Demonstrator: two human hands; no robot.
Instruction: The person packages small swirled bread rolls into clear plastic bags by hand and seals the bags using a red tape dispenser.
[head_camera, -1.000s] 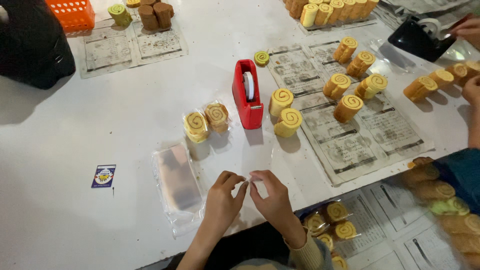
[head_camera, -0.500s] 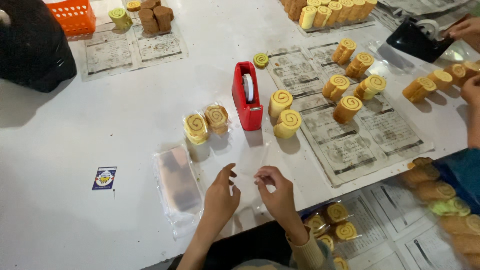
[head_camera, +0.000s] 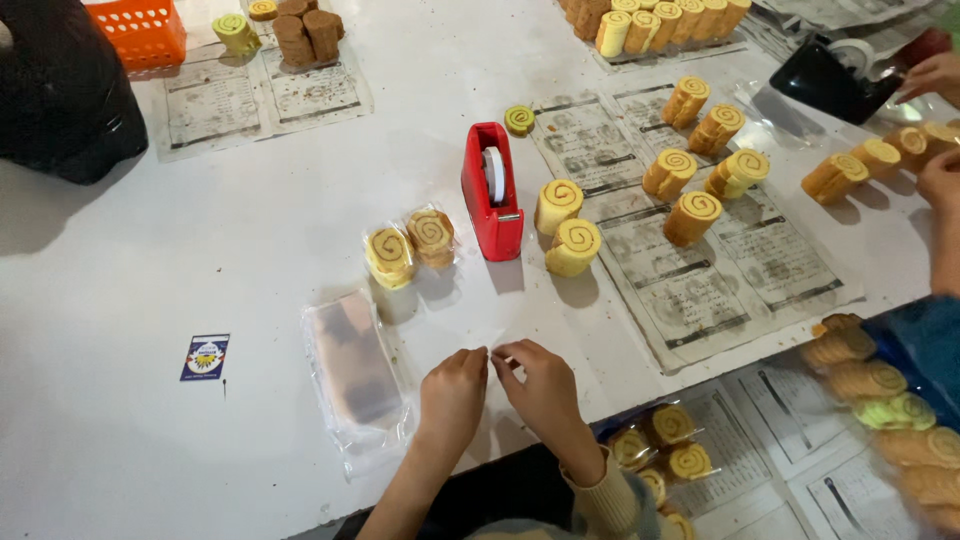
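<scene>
- Since the earlier frames: both hands have drawn closer together near the table edge; half a second ago the fingertips were apart with a gap, now they nearly meet. Nothing else on the table has shifted.
- Left hand (head_camera: 452, 392): fingers curled, thumb and forefinger pinched at the tips; seems to grip something thin and clear, too small to tell what.
- Right hand (head_camera: 540, 385): same pose, fingertips pinched, facing the left hand, tips almost touching; held item can't be made out, maybe a bit of tape.
- Both hands hover just over the white table (head_camera: 120, 440) near its front edge.
- Clear plastic bag (head_camera: 352, 372) with dark contents lies flat just left of the left hand, not touched.
- Red tape dispenser (head_camera: 492, 192) stands upright further back, beyond the hands, well apart.
- Two wrapped swirl rolls (head_camera: 410, 248) sit side by side left of the dispenser.
- Two unwrapped yellow swirl rolls (head_camera: 565, 225) stand right of the dispenser, at the edge of a newspaper sheet (head_camera: 700, 270).
- More rolls in loose groups on that sheet and at far right.
- Small blue sticker (head_camera: 205, 357) lies alone at left.
- Orange basket (head_camera: 140, 30) at top left corner.
- Another person's hand (head_camera: 935, 75) by a black dispenser (head_camera: 825, 85) at top right.
</scene>
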